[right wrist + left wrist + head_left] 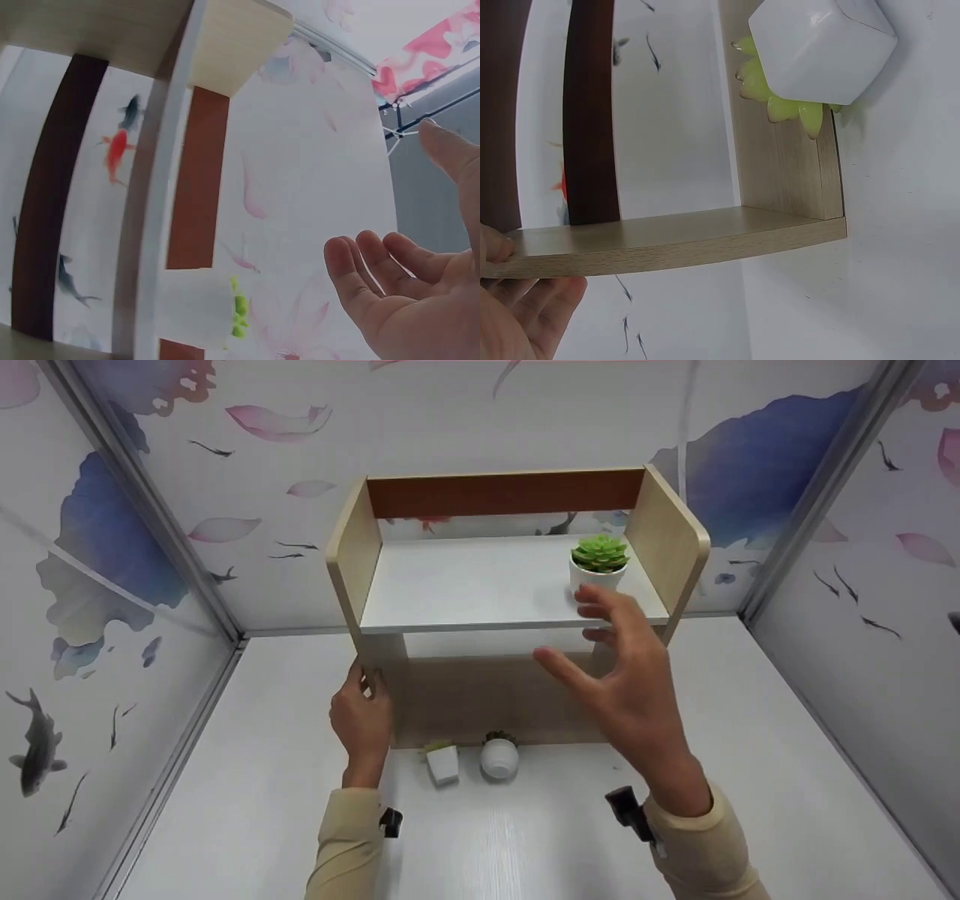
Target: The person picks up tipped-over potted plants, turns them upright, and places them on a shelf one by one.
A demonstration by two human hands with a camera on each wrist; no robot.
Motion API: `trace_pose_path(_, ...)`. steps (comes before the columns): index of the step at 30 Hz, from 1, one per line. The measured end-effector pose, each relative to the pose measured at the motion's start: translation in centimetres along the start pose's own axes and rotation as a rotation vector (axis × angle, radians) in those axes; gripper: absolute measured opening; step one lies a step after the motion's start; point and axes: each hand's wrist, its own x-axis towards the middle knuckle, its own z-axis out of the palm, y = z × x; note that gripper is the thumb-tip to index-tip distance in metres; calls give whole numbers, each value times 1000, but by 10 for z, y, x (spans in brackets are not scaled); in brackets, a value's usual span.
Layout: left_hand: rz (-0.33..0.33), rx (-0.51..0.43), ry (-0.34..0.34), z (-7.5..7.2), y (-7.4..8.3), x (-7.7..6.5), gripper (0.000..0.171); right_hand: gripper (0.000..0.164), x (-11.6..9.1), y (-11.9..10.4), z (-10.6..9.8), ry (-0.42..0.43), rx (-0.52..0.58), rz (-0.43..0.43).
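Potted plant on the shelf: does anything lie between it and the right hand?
Nothing but air: the right wrist view shows a bare gap between the right hand and the potted plant.

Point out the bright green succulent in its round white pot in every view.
Head: the bright green succulent in the round white pot is right of centre, above the middle.
Left wrist: not in it; the yellow-green succulent in an angular white pot, upper right, is another.
Right wrist: bottom, left of centre, appearing sideways.
Shared landmark: the pale wood-grain shelf unit with brown back slats.
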Motion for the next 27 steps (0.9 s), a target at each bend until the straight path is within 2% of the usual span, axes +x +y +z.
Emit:
trace_pose_path(7, 3, -11, 4, -1, 0, -2, 36, 70, -35, 32, 40, -76, -24, 85)
trace_pose_path(14, 8, -20, 5, 0, 0, -1, 36, 66, -60, 75, 83, -160, -26, 149)
trace_pose_path(23, -8, 2, -1, 0, -1, -1, 36, 64, -78, 122, 117, -252, -10, 318)
trace_pose_path(27, -14, 7, -1, 0, 0, -1, 36, 67, -88, 140, 131, -278, -8, 354)
